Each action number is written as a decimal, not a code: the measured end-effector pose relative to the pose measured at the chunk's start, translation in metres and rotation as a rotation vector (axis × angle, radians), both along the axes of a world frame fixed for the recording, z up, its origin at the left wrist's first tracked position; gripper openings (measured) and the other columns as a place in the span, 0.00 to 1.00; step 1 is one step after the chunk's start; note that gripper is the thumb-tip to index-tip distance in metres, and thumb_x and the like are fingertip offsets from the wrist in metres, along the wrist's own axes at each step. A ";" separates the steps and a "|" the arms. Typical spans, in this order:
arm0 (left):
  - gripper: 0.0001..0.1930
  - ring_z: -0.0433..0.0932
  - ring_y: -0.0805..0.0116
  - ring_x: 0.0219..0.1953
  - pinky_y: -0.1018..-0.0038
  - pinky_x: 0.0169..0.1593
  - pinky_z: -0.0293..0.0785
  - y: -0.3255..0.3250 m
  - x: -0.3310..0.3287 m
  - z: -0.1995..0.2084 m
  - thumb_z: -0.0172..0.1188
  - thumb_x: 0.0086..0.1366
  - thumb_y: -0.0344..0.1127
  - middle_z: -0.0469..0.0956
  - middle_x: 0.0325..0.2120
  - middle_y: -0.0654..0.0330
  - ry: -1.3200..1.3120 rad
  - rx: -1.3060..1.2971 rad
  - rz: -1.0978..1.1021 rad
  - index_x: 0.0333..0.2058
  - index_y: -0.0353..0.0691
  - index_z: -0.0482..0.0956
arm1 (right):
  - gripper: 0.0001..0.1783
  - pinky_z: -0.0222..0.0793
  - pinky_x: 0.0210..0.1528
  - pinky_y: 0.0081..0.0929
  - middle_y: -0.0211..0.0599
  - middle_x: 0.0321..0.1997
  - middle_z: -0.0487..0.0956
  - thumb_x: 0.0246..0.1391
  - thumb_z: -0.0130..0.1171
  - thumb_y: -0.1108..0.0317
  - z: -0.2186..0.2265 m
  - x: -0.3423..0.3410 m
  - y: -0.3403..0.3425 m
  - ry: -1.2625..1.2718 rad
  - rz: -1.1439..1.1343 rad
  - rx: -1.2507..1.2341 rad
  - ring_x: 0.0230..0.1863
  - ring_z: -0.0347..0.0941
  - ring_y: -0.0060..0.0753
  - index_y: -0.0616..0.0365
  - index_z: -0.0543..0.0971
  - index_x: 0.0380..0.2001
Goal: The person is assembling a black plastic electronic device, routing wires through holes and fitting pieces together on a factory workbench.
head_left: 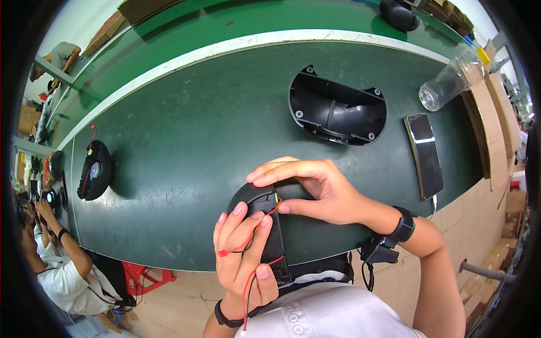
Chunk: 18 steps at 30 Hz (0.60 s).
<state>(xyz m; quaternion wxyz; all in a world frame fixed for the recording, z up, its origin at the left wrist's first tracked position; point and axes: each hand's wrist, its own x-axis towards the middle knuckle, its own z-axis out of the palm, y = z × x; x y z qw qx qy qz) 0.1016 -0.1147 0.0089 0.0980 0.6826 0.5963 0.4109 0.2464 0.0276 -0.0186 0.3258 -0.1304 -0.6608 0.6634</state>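
Observation:
A curved black plastic housing is held at the table's near edge, close to my body. My left hand grips its left side, with red and black wires running over and between the fingers. One wire ends in a small red connector. My right hand arches over the upper end, fingertips on the curved top. Its thumb presses beside a small yellow-green part, where a red wire passes. The housing's underside is hidden. Farther off, a hollow black shell lies with its inside facing up.
On the green table, a similar black housing with a red wire stands at left. A phone with a white cable, a clear bottle and cardboard are at right. A co-worker sits at lower left, near a red stool.

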 end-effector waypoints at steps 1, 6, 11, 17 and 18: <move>0.27 0.67 0.43 0.58 0.49 0.62 0.58 0.000 0.001 0.000 0.34 0.68 0.42 0.72 0.47 0.45 0.000 0.002 0.006 0.49 0.26 0.75 | 0.23 0.60 0.65 0.38 0.44 0.56 0.75 0.48 0.62 0.80 -0.003 0.000 0.002 0.063 0.044 -0.053 0.61 0.67 0.40 0.63 0.76 0.51; 0.26 0.68 0.44 0.57 0.49 0.61 0.59 0.000 0.003 -0.002 0.36 0.68 0.43 0.73 0.46 0.45 -0.036 0.029 0.030 0.48 0.26 0.76 | 0.23 0.62 0.64 0.37 0.46 0.55 0.75 0.48 0.60 0.81 0.007 0.004 -0.002 0.049 0.005 -0.017 0.60 0.68 0.41 0.63 0.76 0.51; 0.29 0.65 0.41 0.59 0.52 0.60 0.60 0.000 0.000 -0.004 0.34 0.68 0.46 0.71 0.45 0.43 -0.119 -0.007 0.106 0.47 0.24 0.75 | 0.27 0.71 0.48 0.35 0.45 0.47 0.77 0.44 0.66 0.72 0.058 0.028 0.008 -0.284 -0.594 0.897 0.47 0.75 0.45 0.60 0.74 0.51; 0.28 0.65 0.43 0.59 0.54 0.60 0.60 0.005 -0.002 0.000 0.34 0.68 0.44 0.72 0.45 0.43 -0.133 0.023 0.101 0.47 0.23 0.75 | 0.35 0.70 0.44 0.33 0.51 0.42 0.75 0.51 0.63 0.53 0.051 0.091 0.031 -0.958 -1.088 0.655 0.38 0.73 0.43 0.70 0.69 0.54; 0.27 0.66 0.42 0.59 0.54 0.60 0.61 0.008 -0.003 0.001 0.35 0.67 0.42 0.72 0.45 0.43 -0.125 0.039 0.095 0.46 0.23 0.75 | 0.36 0.70 0.42 0.30 0.49 0.41 0.76 0.55 0.60 0.49 0.044 0.100 0.039 -0.953 -0.946 0.378 0.36 0.74 0.39 0.73 0.68 0.53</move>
